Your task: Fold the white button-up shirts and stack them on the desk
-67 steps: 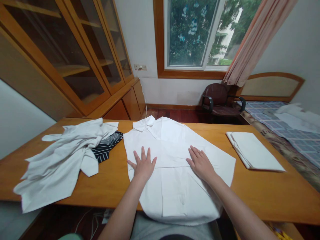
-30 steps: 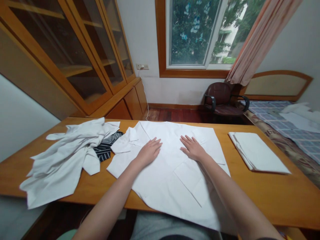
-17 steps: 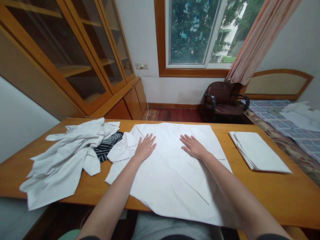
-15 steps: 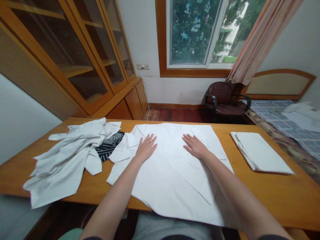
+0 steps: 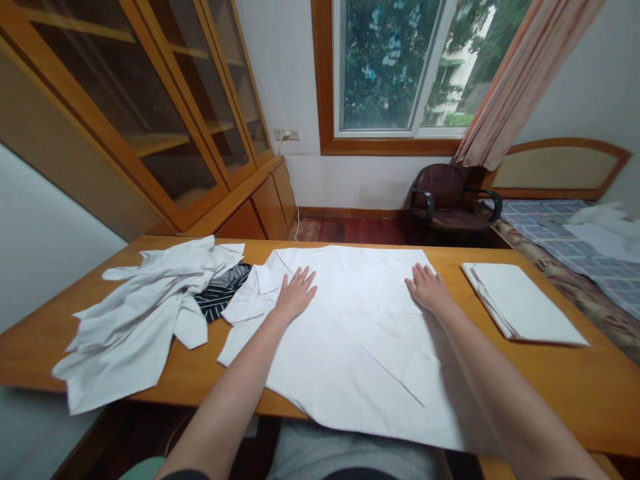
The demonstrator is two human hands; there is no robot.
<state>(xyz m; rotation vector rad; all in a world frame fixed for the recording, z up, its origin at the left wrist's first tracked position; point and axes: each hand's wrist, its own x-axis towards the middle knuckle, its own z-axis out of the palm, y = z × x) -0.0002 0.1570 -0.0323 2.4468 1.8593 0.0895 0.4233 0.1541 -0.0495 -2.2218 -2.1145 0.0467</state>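
Observation:
A white garment [image 5: 345, 347] lies spread across the middle of the wooden table [image 5: 540, 393], its near edge reaching over the front of the tabletop. My left hand [image 5: 296, 293] rests flat on its upper left part, palm down and fingers spread. On the upper right part, close to the garment's right edge, my right hand [image 5: 426, 288] lies palm down with its fingers stretched out. Neither hand grips the cloth. A slanting line, perhaps a pocket or seam, shows at the lower right of the garment. Its left side has bunched folds near my left forearm.
A heap of crumpled white clothes [image 5: 145, 313] lies at the left, beside a dark striped cloth [image 5: 223, 293]. A folded white garment [image 5: 525, 303] sits at the right. Beyond the table stand a glass-fronted cabinet [image 5: 200, 133], an armchair [image 5: 443, 200] and a bed [image 5: 585, 247].
My right hand has slid to the right across the garment, toward its right edge. My left hand stays almost in the same place on the cloth.

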